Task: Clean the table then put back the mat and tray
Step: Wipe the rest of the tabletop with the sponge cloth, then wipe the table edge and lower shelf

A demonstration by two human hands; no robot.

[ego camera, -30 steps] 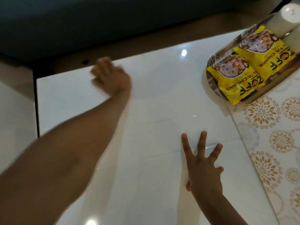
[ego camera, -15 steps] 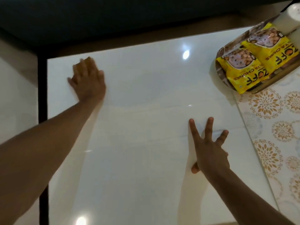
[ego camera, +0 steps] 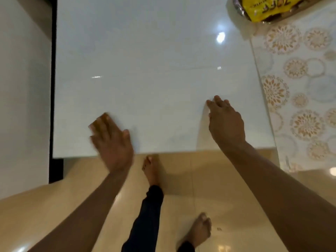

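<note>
The glossy white table (ego camera: pixel 154 51) fills the upper part of the head view. My left hand (ego camera: pixel 111 140) lies flat on it close to the near edge, fingers straight and blurred by motion; I see nothing held under it. My right hand (ego camera: pixel 225 122) rests flat on the table further right, fingers together. The patterned mat (ego camera: pixel 300 91) with gold flowers covers the table's right side and hangs over the near edge. The tray (ego camera: pixel 238 8) sits at the top right corner, cut off by the frame, with a yellow snack packet (ego camera: pixel 263 10) in it.
Below the table's near edge lies a beige tiled floor (ego camera: pixel 209 188) with my bare feet and a dark trouser leg (ego camera: pixel 145 215). A black table frame (ego camera: pixel 53 88) runs down the left side, beside a pale surface.
My left hand has swept from the far left corner back to the near edge. My right hand's spread fingers have come together. The view has tilted down, showing the floor and feet.
</note>
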